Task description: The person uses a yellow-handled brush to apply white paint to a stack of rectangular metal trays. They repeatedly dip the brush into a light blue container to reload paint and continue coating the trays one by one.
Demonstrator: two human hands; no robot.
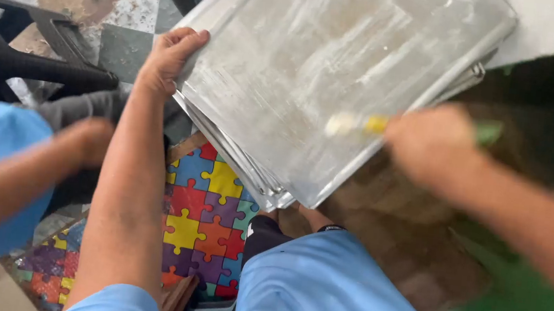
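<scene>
Over stacked metal trays, left hand gripping edge, blurred right hand clutching brush.

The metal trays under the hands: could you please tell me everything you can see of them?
The metal trays form a stack of flat, square, dull silver sheets with rounded corners and raised rims, the top one smeared with whitish streaks. The stack lies tilted, one corner pointing toward the person's lap. The left hand grips its left edge; the blurred right hand holds a brush whose pale tip meets the top surface.

Stacked metal trays: grey, smeared white, tilted on lap. Brush: blurred, probably yellow-handled, touching top tray.
</scene>
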